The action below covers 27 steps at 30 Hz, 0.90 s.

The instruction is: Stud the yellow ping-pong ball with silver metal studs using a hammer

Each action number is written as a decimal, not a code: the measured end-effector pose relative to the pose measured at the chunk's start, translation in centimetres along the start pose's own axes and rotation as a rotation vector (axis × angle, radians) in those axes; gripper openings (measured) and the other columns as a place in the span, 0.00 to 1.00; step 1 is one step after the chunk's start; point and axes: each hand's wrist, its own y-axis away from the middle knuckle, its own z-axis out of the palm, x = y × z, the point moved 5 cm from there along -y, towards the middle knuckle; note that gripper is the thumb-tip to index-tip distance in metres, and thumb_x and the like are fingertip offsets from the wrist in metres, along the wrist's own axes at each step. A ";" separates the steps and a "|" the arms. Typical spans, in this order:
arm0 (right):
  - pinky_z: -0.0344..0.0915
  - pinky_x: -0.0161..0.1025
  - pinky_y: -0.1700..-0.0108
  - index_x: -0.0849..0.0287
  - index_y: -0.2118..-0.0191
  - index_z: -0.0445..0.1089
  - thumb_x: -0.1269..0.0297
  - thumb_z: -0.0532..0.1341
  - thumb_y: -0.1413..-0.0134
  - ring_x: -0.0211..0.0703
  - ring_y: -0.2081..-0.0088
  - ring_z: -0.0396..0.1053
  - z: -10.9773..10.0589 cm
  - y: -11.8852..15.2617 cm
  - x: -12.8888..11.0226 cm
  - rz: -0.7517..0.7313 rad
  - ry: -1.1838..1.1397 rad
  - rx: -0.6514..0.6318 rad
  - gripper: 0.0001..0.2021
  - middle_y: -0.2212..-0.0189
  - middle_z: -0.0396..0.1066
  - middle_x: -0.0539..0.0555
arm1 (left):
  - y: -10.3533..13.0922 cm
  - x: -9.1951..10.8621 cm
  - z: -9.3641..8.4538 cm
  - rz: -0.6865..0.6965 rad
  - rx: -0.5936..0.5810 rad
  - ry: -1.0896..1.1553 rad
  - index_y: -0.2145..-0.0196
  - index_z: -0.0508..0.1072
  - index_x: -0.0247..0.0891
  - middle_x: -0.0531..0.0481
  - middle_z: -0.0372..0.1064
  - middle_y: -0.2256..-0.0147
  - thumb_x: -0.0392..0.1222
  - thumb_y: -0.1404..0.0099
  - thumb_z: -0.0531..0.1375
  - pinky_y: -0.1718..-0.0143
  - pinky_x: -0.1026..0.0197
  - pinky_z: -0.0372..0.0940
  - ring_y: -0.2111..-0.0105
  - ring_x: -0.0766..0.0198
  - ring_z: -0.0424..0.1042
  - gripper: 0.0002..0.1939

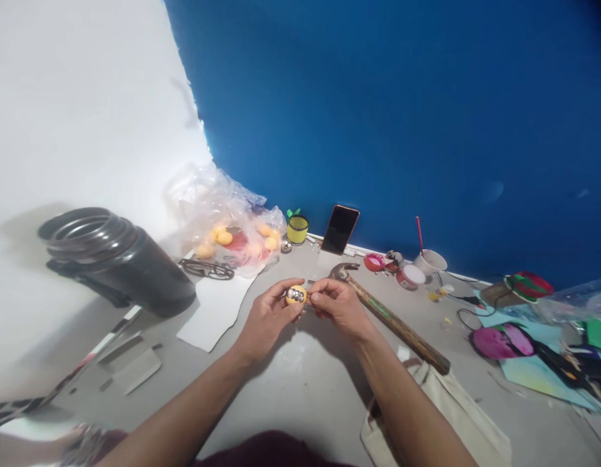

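Note:
Near the middle of the table, my left hand (270,319) holds a small yellow ball (296,295) between thumb and fingers. Dark and silvery shapes show on the ball's upward face. My right hand (340,310) is closed in a pinch at the ball's right side, on something thin and too small to make out. Just beyond my right hand lies a claw hammer (400,327), its head pointing away and its wooden handle running toward the lower right. A sheet of white paper (217,312) lies left of my left hand.
A large dark flask (120,259) stands at the left. Behind are a plastic bag of orange balls (222,220), glasses (207,268), a yellow mesh cup (297,229) and a propped phone (340,229). At right are a white cup (430,261), painted items and a cream cloth (441,412).

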 end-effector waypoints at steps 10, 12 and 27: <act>0.55 0.33 0.75 0.59 0.72 0.77 0.49 0.76 0.59 0.32 0.78 0.59 0.1 0.1 -0.7 -0.019 0.101 -0.010 0.18 0.79 0.71 0.49 | -0.2 -0.1 0.0 0.017 -0.011 -0.023 0.49 0.75 0.35 0.50 0.73 0.69 0.48 0.43 0.71 0.69 0.63 0.65 0.71 0.65 0.69 0.26; 0.55 0.33 0.75 0.59 0.72 0.77 0.49 0.76 0.59 0.32 0.78 0.58 0.1 0.1 -0.8 -0.024 0.101 -0.003 0.18 0.79 0.71 0.49 | -0.2 0.0 0.0 0.017 -0.009 -0.042 0.49 0.75 0.34 0.50 0.73 0.69 0.48 0.43 0.71 0.69 0.63 0.64 0.71 0.65 0.69 0.26; 0.55 0.33 0.74 0.59 0.73 0.79 0.51 0.76 0.60 0.33 0.77 0.58 0.0 0.0 -0.5 -0.004 0.099 -0.030 0.16 0.79 0.72 0.50 | -0.1 0.4 0.1 0.024 -0.015 -0.094 0.49 0.76 0.35 0.50 0.74 0.70 0.50 0.43 0.70 0.69 0.61 0.66 0.72 0.64 0.70 0.26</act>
